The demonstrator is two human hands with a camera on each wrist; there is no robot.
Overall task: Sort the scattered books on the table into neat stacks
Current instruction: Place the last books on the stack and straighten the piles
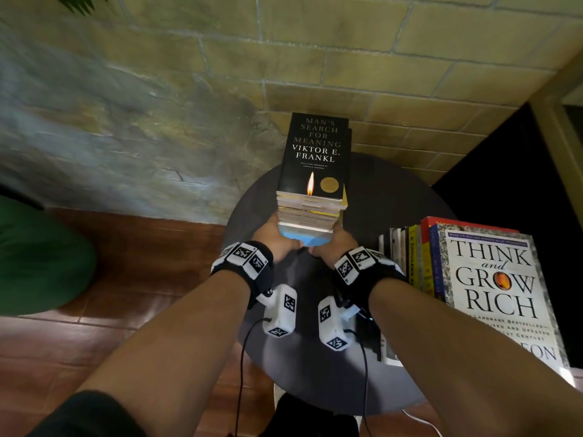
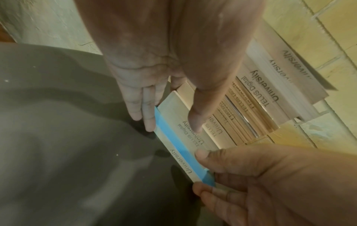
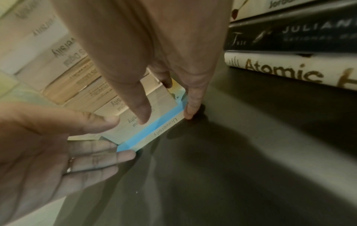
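I see my left hand (image 1: 273, 235) and right hand (image 1: 335, 240) clamped on the two near corners of a stack of books (image 1: 310, 212), thumbs on the page edges, fingers at the bottom blue-banded book (image 2: 174, 146). The stack stands on the round grey desk (image 1: 394, 197), a black paperback (image 1: 317, 156) on top. A second pile (image 1: 473, 279) sits to its right

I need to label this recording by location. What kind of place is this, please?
Probably a reading corner in a home or a cafe, though that is uncertain. A small round dark table stands against a brick wall on a wooden floor, carrying two book stacks, and green plant leaves show above.
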